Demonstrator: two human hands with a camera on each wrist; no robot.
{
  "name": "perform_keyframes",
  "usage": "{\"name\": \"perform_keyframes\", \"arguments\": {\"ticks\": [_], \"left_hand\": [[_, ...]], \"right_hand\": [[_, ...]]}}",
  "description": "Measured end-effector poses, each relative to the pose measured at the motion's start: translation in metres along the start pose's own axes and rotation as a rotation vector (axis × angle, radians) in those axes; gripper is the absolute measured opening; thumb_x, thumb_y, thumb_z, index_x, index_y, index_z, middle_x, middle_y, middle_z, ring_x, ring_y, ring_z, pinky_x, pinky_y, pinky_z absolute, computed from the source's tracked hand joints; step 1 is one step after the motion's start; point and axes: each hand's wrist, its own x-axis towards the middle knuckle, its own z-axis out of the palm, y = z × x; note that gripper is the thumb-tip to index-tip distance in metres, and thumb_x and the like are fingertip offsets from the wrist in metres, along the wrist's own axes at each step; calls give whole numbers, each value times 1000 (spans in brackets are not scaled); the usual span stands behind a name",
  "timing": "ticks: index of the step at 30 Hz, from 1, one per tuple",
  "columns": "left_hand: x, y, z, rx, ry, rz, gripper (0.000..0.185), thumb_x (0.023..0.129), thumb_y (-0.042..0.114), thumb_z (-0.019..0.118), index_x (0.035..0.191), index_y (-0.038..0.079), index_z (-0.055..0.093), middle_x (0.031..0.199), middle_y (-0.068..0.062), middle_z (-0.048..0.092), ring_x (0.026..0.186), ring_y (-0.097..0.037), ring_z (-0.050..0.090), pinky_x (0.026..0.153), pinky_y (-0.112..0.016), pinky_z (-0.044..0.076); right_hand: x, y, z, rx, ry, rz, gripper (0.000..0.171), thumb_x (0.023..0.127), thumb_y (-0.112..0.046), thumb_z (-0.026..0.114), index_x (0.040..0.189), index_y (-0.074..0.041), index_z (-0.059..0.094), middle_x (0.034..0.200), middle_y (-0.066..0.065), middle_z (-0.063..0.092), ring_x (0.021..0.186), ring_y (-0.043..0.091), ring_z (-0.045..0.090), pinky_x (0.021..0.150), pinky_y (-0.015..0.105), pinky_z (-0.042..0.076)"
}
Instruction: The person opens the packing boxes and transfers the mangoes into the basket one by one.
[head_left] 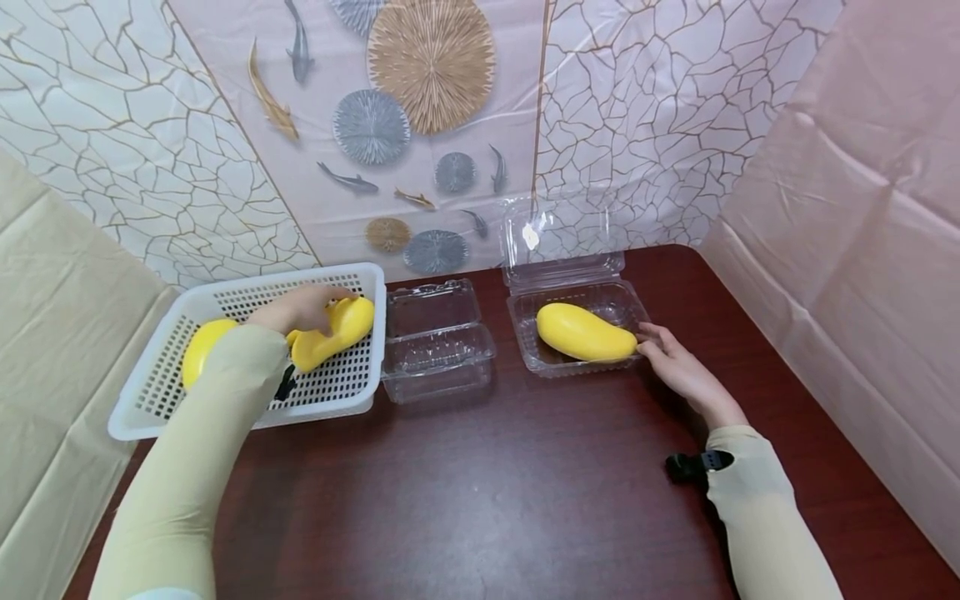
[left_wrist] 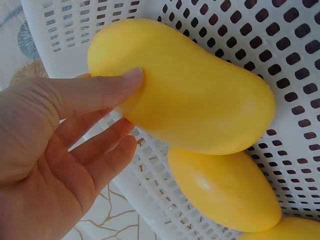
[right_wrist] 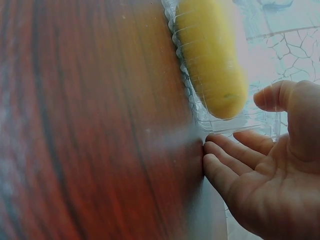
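Yellow mango (left_wrist: 190, 90) in white basket (head_left: 150, 400), left hand (head_left: 300, 307) grip pinching its end; looks smooth, slippery, firm, so hold mid-body. Right hand (head_left: 678, 367) relaxed open against clear clamshell (head_left: 525, 321).

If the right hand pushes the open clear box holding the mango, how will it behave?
The clear box looks thin and flexible, so it probably slides easily on the polished table. Its upright lid may wobble. The mango could roll inside.
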Motion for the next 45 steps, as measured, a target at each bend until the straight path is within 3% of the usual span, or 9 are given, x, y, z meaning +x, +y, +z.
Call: {"name": "perform_keyframes", "arguments": {"ticks": [6, 12, 17, 19, 22, 26, 33, 45], "left_hand": [[6, 3, 0, 18, 7, 11, 73, 82, -13, 67, 149, 6, 47, 153, -27, 39, 137, -50, 36, 110, -66, 30], [7, 6, 1, 58, -1, 22, 60, 92, 4, 69, 148, 3, 48, 152, -27, 40, 138, -50, 35, 112, -65, 28], [8, 10, 1, 35, -22, -35, 62, 98, 19, 66, 151, 2, 41, 151, -29, 40, 114, -41, 57, 91, -53, 52], [7, 12, 1, 23, -28, -55, 63, 99, 23, 65, 152, 1, 39, 150, -29, 40, 104, -35, 60, 79, -44, 57], [7, 15, 2, 13, -28, -77, 65, 100, 26, 64, 152, -1, 37, 149, -30, 41, 103, -34, 60, 76, -40, 58], [7, 18, 4, -13, -21, -107, 67, 100, 27, 64, 152, -4, 36, 146, -31, 42, 111, -39, 58, 77, -40, 59], [9, 17, 6, -43, -10, -127, 66, 100, 27, 64, 151, -5, 36, 145, -31, 43, 111, -39, 59, 77, -40, 60], [8, 15, 9, -94, 3, -141, 69, 100, 29, 63, 153, -3, 33, 151, -31, 37, 121, -42, 51, 88, -51, 55]], "right_hand": [[-1, 2, -1, 6, 2, 3, 66, 109, -34, 35, 159, 1, 9, 158, 32, 24, 145, 47, 24, 114, 64, 25], [0, 3, -1, -1, -3, -2, 67, 109, -36, 35, 159, 1, 10, 158, 32, 24, 145, 47, 24, 114, 64, 25], [1, 1, -2, 0, -6, 7, 68, 109, -37, 35, 160, -1, 9, 159, 31, 24, 146, 46, 24, 114, 64, 25], [1, 0, -3, 0, -8, 7, 68, 109, -37, 35, 160, -1, 9, 159, 31, 23, 146, 46, 24, 114, 64, 24], [1, 0, -2, -2, -10, 8, 68, 109, -37, 35, 160, -1, 8, 159, 31, 23, 146, 46, 23, 114, 64, 24], [1, 1, -2, -2, -11, 7, 68, 109, -37, 35, 160, -1, 9, 159, 31, 23, 146, 47, 24, 114, 64, 24], [1, 2, -2, -5, -8, 0, 66, 109, -36, 35, 159, 1, 10, 158, 32, 24, 145, 47, 24, 114, 64, 24], [0, 3, 0, -6, 3, -1, 67, 109, -35, 35, 159, 1, 10, 158, 32, 24, 145, 47, 24, 114, 64, 24]]}}
